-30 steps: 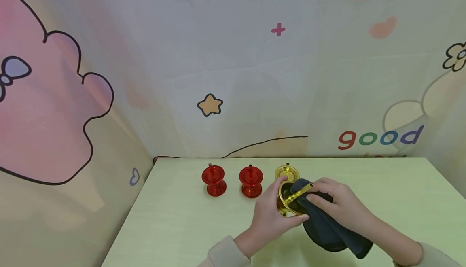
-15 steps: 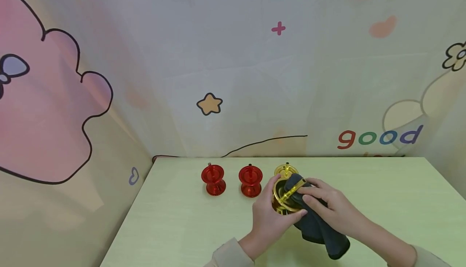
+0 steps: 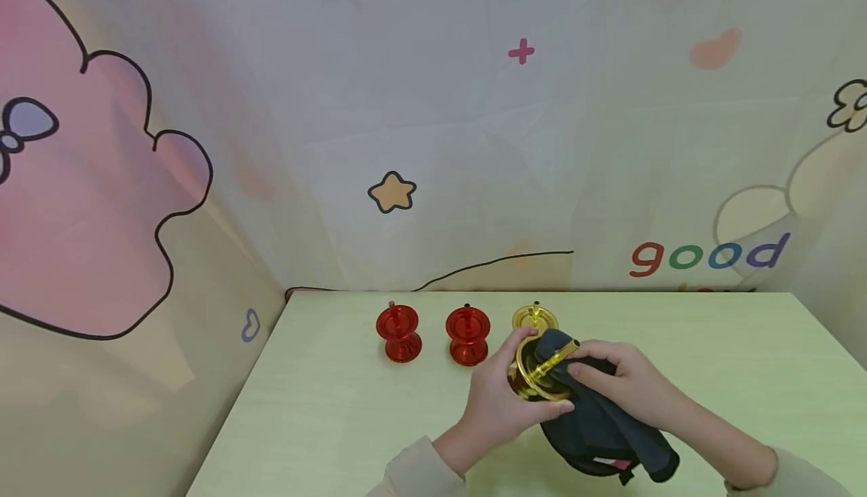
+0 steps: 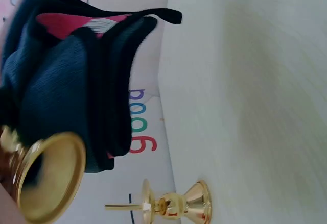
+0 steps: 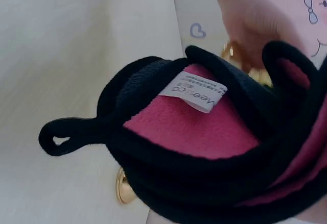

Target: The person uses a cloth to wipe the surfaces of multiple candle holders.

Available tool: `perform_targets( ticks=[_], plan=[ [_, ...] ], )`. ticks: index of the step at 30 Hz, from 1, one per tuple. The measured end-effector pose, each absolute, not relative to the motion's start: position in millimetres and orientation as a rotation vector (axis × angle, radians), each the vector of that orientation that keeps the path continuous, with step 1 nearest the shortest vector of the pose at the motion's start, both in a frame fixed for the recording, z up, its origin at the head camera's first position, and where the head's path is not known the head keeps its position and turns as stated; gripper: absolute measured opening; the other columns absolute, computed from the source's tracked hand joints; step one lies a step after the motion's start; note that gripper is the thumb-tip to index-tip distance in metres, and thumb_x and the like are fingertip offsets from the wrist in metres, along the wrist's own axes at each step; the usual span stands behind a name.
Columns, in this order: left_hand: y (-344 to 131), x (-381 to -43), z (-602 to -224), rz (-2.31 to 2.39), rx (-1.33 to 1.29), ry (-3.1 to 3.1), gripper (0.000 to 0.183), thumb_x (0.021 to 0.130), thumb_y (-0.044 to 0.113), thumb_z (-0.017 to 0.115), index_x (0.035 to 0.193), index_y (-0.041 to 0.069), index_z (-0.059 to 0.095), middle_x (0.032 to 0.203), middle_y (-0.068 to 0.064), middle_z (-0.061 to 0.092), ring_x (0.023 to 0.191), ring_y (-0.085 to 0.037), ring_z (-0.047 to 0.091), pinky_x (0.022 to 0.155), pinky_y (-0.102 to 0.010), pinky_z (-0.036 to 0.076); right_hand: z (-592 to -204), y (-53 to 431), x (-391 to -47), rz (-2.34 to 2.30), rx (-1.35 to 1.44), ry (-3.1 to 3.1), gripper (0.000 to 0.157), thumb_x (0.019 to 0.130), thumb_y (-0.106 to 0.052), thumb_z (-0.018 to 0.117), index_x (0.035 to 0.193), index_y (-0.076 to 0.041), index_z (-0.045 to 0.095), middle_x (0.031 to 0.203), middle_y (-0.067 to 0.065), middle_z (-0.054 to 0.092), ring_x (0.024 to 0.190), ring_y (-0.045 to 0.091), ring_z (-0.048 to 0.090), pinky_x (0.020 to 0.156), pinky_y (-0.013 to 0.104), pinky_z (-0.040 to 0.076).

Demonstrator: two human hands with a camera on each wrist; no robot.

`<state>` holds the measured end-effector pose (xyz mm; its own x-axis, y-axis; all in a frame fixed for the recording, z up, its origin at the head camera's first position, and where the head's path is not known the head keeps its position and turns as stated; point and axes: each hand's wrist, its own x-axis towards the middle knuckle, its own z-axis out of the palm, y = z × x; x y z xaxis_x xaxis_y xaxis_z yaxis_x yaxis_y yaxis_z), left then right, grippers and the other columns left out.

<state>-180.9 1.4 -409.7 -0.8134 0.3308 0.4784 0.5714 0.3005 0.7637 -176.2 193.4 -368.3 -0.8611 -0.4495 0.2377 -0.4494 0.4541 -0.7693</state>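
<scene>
My left hand [image 3: 497,395] grips a shiny gold candle holder [image 3: 520,385] round its cup, tilted above the table with its central stem pointing up to the right. In the left wrist view its flared round base [image 4: 64,178] shows. My right hand [image 3: 633,380] pinches a dark blue towel [image 3: 585,433] and presses one end into the dish beside the stem. The rest of the towel hangs below in folds. Its pink lining [image 5: 199,132], white label [image 5: 196,92] and hanging loop [image 5: 64,136] show in the right wrist view. The right fingertips are partly hidden by cloth.
A second gold candle holder [image 3: 535,318] stands upright behind the left hand, partly covered in the head view. Two red candle holders [image 3: 397,331] stand in line to its left. A printed curtain [image 3: 460,143] rises behind the pale table [image 3: 339,422].
The held candle holder and both hands shifted a little left, then back right. The towel's lower part has swung, and its pink lining and loop now show in the head view.
</scene>
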Motion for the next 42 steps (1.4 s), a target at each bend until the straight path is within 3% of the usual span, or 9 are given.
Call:
perform_targets(
  ticks=[8, 13, 15, 16, 20, 26, 31, 37, 42],
  plan=[
    [-11, -190, -396, -1.742, -0.938, -2.619, 0.084, 0.066, 0.035, 0.076, 0.136, 0.028, 0.03, 0.129, 0.013, 0.047, 0.114, -0.005, 0.046, 0.071, -0.017, 0.048, -370, 205, -188, -1.466, -1.0, 2.466, 0.013, 0.088, -0.006, 0.051, 0.094, -0.006, 0.062, 0.087, -0.005, 0.063, 0.076, 0.004, 0.056, 0.065, 0.02, 0.047],
    [-13, -191, -392, -1.695, -0.855, -2.64, 0.088, 0.067, 0.04, 0.074, 0.139, 0.026, 0.025, 0.131, 0.015, 0.045, 0.122, -0.011, 0.041, 0.089, -0.029, 0.045, -372, 200, -183, -1.525, -0.89, 2.534, 0.015, 0.087, -0.008, 0.053, 0.097, -0.004, 0.063, 0.094, -0.013, 0.062, 0.085, -0.002, 0.056, 0.071, 0.016, 0.048],
    [-12, -189, -392, -1.713, -0.812, -2.587, 0.087, 0.066, 0.038, 0.074, 0.138, 0.025, 0.028, 0.129, 0.013, 0.048, 0.116, -0.01, 0.046, 0.08, -0.026, 0.048, -373, 199, -181, -1.571, -0.835, 2.55, 0.017, 0.087, -0.009, 0.054, 0.099, -0.002, 0.063, 0.096, -0.016, 0.062, 0.089, -0.003, 0.056, 0.072, 0.016, 0.049],
    [-11, -187, -392, -1.722, -0.789, -2.562, 0.085, 0.066, 0.038, 0.074, 0.137, 0.025, 0.03, 0.124, 0.011, 0.053, 0.104, -0.008, 0.053, 0.07, -0.022, 0.049, -374, 198, -180, -1.589, -0.808, 2.564, 0.017, 0.086, -0.009, 0.054, 0.1, -0.002, 0.063, 0.097, -0.017, 0.062, 0.089, -0.004, 0.056, 0.072, 0.016, 0.049],
    [-9, -182, -394, -1.704, -0.791, -2.453, 0.08, 0.068, 0.037, 0.072, 0.136, 0.021, 0.034, 0.124, 0.001, 0.054, 0.075, -0.002, 0.051, 0.044, -0.016, 0.04, -375, 195, -177, -1.639, -0.725, 2.631, 0.017, 0.086, -0.009, 0.055, 0.099, -0.001, 0.063, 0.096, -0.02, 0.061, 0.09, -0.006, 0.056, 0.071, 0.015, 0.049],
    [-9, -179, -394, -1.45, -0.935, -2.421, 0.083, 0.072, 0.037, 0.069, 0.139, 0.014, 0.026, 0.129, -0.002, 0.048, 0.088, -0.005, 0.05, 0.065, -0.011, 0.046, -374, 188, -170, -1.629, -0.651, 2.769, 0.011, 0.085, -0.008, 0.057, 0.092, -0.005, 0.064, 0.088, -0.012, 0.063, 0.08, -0.003, 0.056, 0.065, 0.017, 0.05],
    [-11, -185, -389, -1.482, -1.011, -2.438, 0.076, 0.069, 0.037, 0.071, 0.133, 0.022, 0.033, 0.112, 0.001, 0.059, 0.076, -0.002, 0.05, 0.053, -0.012, 0.044, -372, 187, -167, -1.636, -0.612, 2.747, 0.011, 0.086, -0.011, 0.056, 0.089, -0.005, 0.064, 0.081, -0.01, 0.062, 0.072, 0.002, 0.056, 0.06, 0.02, 0.05],
    [-23, -194, -381, -1.847, -1.166, -2.555, 0.073, 0.073, 0.021, 0.071, 0.136, 0.021, 0.033, 0.127, 0.003, 0.051, 0.108, -0.003, 0.052, 0.073, -0.015, 0.048, -370, 195, -172, -1.58, -0.849, 2.635, 0.009, 0.085, -0.005, 0.055, 0.084, -0.009, 0.063, 0.079, -0.01, 0.06, 0.07, 0.006, 0.054, 0.061, 0.02, 0.047],
    [-24, -196, -376, -1.946, -1.071, -2.622, 0.075, 0.074, 0.026, 0.07, 0.137, 0.023, 0.031, 0.133, 0.007, 0.045, 0.121, -0.009, 0.043, 0.079, -0.015, 0.047, -368, 198, -175, -1.563, -0.805, 2.601, 0.008, 0.086, -0.009, 0.056, 0.087, -0.007, 0.063, 0.082, -0.011, 0.061, 0.073, 0.005, 0.056, 0.063, 0.02, 0.049]
  ],
)
